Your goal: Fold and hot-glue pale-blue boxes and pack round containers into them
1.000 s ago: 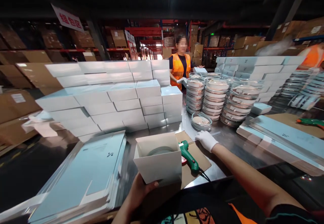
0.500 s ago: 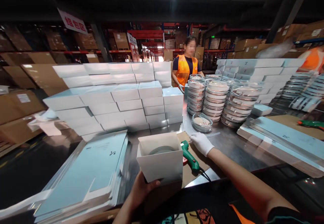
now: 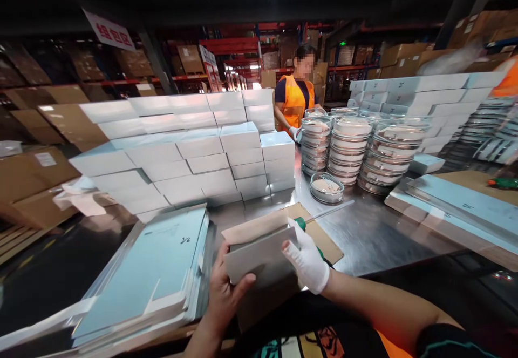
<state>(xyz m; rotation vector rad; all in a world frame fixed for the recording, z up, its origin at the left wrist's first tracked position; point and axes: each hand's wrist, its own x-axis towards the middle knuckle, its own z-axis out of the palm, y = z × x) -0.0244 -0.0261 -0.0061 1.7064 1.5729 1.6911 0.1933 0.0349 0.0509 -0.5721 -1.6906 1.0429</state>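
Low in front of me a small cardboard box (image 3: 259,255) is tilted, its flap toward the far side raised. My bare left hand (image 3: 226,279) grips its left side, thumb across the near face. My right hand (image 3: 307,255), in a white glove with the thumb tip showing, clasps the box's right edge. A green glue gun (image 3: 300,222) lies behind the right hand, mostly hidden by it and the box, on a brown cardboard sheet (image 3: 329,239). Farther back stands a single round glass dish with a lid (image 3: 327,187). What lies inside the box is hidden now.
Stacked white boxes (image 3: 202,166) wall the table's far left. Flat light-blue box blanks (image 3: 141,277) lie at left, more blanks (image 3: 457,207) at right. Tall stacks of glass dishes (image 3: 350,147) stand behind the single dish. A co-worker in an orange vest (image 3: 294,101) stands across the table.
My right hand has come back from beside the glue gun to the box's right edge. The box has tipped, so its opening and the round dish inside no longer show.
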